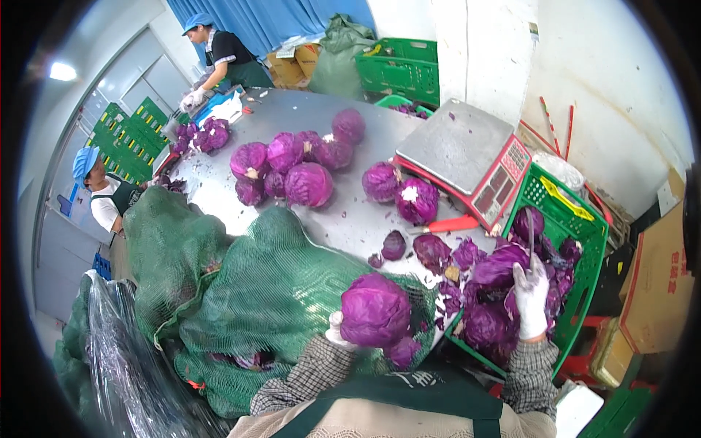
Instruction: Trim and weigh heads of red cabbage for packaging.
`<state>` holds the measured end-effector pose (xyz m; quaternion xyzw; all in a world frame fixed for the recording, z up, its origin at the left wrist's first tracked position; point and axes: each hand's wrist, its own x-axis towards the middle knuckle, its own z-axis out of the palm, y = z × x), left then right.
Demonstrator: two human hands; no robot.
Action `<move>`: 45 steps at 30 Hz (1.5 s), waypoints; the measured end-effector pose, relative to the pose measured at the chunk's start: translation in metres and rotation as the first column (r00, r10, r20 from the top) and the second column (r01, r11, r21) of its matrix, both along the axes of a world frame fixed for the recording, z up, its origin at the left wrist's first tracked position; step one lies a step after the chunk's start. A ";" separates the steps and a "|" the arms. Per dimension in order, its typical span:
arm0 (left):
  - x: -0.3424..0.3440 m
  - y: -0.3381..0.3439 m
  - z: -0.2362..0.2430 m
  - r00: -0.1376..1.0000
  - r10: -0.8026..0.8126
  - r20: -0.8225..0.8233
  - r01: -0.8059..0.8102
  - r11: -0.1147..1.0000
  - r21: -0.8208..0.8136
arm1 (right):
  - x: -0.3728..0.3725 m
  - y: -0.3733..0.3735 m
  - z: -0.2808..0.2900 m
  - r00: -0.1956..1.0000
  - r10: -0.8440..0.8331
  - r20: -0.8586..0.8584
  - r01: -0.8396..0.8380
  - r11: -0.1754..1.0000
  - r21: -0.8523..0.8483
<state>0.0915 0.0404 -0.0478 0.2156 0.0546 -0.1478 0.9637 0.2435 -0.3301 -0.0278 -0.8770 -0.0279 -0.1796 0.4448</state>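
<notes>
Fingers (335, 319) of the white-gloved left hand (337, 333) are clamping the left side of a cabbage (374, 309), which they are holding up over the right end of the near sack (255, 285). Fingers of the right hand (532, 299), also gloved, are curling together round a knife (531, 232); its thin blade is pointing away from the body, above the crate (593, 255); the glove is hiding the handle.

By size: the metal table (394, 135) is stretching away ahead. The near sack and far sack (175, 244), both green net, are bulging along its near left side. The green crate is holding more cabbages. The red scale (456, 142) is sitting just left of it. Loose cabbages (308, 185) are lying mid-table in a cluster. A red-handled tool (454, 224) is lying beside the scale.
</notes>
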 end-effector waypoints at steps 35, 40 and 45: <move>0.354 -0.013 0.185 0.728 -0.569 0.383 -0.672 -0.483 0.561 | -0.040 0.006 -0.046 0.988 -0.009 -0.151 0.036 0.983 0.179; 0.353 -0.035 0.189 0.700 -0.598 0.391 -0.685 -0.406 0.605 | -0.026 -0.016 0.018 0.963 -0.185 -0.197 0.256 0.857 0.447; 0.361 -0.066 0.173 0.649 -0.711 0.269 -0.718 -0.456 0.526 | -0.033 0.065 0.044 0.929 0.255 -0.269 -0.125 0.899 0.421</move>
